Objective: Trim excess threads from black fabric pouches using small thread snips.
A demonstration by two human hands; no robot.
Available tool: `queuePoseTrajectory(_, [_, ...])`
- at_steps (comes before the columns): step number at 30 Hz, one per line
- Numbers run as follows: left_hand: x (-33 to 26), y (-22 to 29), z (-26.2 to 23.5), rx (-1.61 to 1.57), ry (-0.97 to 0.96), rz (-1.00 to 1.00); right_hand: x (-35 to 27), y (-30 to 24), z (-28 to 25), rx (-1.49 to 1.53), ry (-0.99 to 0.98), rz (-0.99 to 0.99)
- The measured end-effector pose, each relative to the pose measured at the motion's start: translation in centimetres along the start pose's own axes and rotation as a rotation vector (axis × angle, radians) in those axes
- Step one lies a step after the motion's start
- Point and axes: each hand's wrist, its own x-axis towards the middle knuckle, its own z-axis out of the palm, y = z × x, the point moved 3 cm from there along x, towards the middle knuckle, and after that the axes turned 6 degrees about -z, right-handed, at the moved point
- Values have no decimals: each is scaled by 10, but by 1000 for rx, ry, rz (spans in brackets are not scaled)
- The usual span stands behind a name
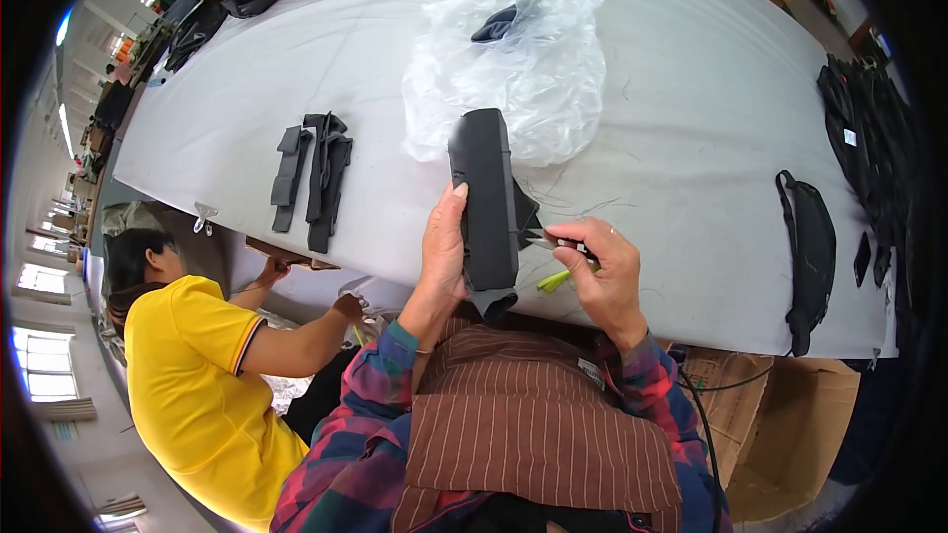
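My left hand (444, 242) grips a long, box-shaped black fabric piece (484, 197) and holds it up over the table's near edge. A dark flap sticks out from its right side, and a fold of cloth hangs at its lower end. In my right hand (604, 271) is a small pair of metal snips (543, 239), its tips close to that flap. Whether the blades touch the cloth I cannot tell. A bright green strip (555, 281) shows just below the snips. Loose dark threads lie on the table beyond my right hand.
On the grey-covered table (691, 168) lie a clear plastic bag (553, 89) with a dark item, folded black strips (329, 183), a black pouch (810, 257) and black bags (869, 148). A co-worker in yellow (202, 375) works at left. A cardboard box (790, 434) stands at lower right.
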Motion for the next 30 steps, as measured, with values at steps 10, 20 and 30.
queuePoseTrajectory(10, [5,-4,-10,-19,14,-55,4,-5,12,-54,-7,-72])
queuePoseTrajectory(20, [1,-3,-7,21,41,-52,10,-6,11,-172,-18,-137])
queuePoseTrajectory(30, [5,-4,-10,-1,-19,-74,11,-9,5,-111,-54,-127])
